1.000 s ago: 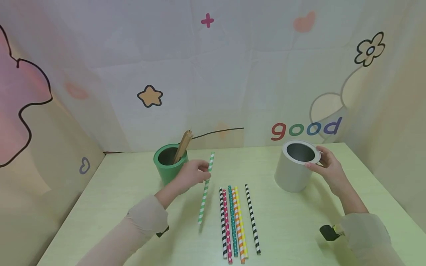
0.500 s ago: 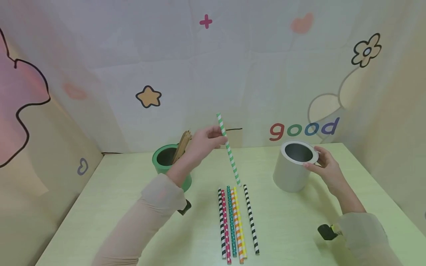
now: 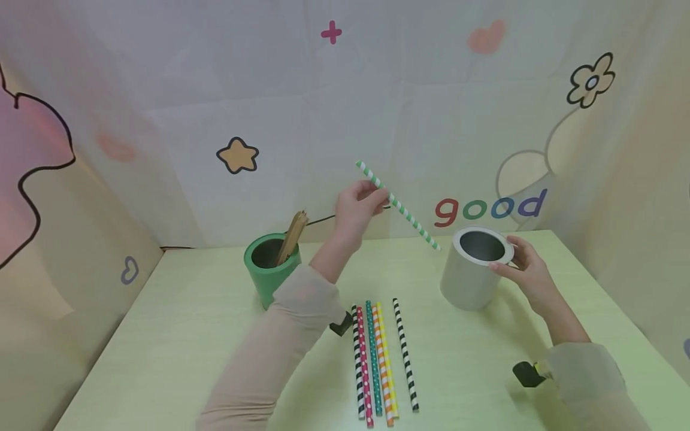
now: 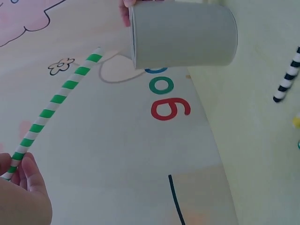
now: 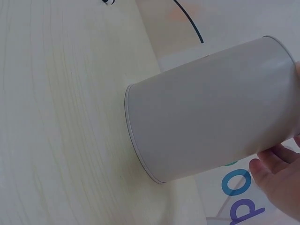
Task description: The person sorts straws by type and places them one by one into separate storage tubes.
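Note:
My left hand (image 3: 354,212) pinches a green-and-white striped paper straw (image 3: 408,218) near its upper end, above the table. The straw slants down to the right, and its lower tip is just left of the rim of a grey cylindrical cup (image 3: 466,282). In the left wrist view, thumb and fingers are around the straw (image 4: 58,98). The cup stands upright on the table, its dark opening facing up. My right hand (image 3: 530,276) grips it at the upper right side, thumb near the rim. The right wrist view shows the cup's smooth grey wall (image 5: 211,110) and the fingertips against it.
A green cup (image 3: 268,278) holding several brown wooden sticks (image 3: 291,239) stands at the left, partly behind my left sleeve. Several patterned straws (image 3: 374,365) lie side by side mid-table, with a black-and-white straw (image 3: 405,356) apart on their right. A printed curtain hangs behind.
My left hand has risen and moved right with the green-striped straw, whose lower end has swung toward the grey cup. The right hand stays on the grey cup.

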A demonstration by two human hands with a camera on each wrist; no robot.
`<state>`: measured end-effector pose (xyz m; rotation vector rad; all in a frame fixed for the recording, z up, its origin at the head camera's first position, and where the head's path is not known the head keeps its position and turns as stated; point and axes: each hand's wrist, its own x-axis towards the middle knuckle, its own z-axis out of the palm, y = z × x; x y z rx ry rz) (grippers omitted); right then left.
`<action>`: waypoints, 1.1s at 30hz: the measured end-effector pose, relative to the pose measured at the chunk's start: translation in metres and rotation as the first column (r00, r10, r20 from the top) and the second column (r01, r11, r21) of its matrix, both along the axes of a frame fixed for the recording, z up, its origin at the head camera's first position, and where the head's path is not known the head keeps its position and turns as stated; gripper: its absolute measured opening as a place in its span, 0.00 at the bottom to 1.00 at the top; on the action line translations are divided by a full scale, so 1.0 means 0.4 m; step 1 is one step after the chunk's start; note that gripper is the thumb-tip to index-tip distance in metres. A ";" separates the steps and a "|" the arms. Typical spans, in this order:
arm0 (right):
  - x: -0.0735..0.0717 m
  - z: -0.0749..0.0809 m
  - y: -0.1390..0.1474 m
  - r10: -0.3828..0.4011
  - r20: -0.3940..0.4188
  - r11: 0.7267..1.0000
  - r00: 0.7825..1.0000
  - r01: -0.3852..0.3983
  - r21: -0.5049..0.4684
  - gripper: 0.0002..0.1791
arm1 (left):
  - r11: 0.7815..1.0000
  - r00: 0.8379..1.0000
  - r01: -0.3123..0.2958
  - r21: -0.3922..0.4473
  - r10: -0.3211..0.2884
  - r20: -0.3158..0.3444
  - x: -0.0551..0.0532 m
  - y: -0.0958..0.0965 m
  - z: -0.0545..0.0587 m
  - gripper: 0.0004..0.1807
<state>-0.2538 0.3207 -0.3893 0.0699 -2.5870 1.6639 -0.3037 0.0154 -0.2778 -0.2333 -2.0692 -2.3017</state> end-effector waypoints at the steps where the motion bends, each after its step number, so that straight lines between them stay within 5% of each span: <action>1: 0.000 0.000 0.001 -0.001 0.001 1.000 1.000 0.001 -0.001 0.40 | 1.000 1.000 -0.007 0.021 0.007 0.007 -0.001 0.015 -0.001 0.12; 8: 0.002 -0.003 0.002 0.004 -0.006 1.000 1.000 -0.004 -0.014 0.40 | 0.998 0.999 -0.048 0.052 0.049 -0.023 0.007 0.117 -0.018 0.09; 14: 0.004 -0.003 -0.003 -0.002 -0.017 1.000 1.000 0.002 -0.022 0.39 | 0.991 0.994 -0.090 -0.103 0.083 -0.075 0.024 0.184 -0.047 0.08; 27: 0.006 -0.005 -0.002 -0.002 -0.028 0.999 1.000 0.001 -0.036 0.38 | 0.917 0.991 -0.112 -0.384 0.073 -0.116 0.051 0.260 -0.113 0.06; 33: 0.005 -0.006 -0.005 0.002 -0.048 0.999 0.999 -0.004 -0.041 0.38 | 0.886 0.996 -0.083 -0.456 0.054 -0.077 0.050 0.283 -0.142 0.06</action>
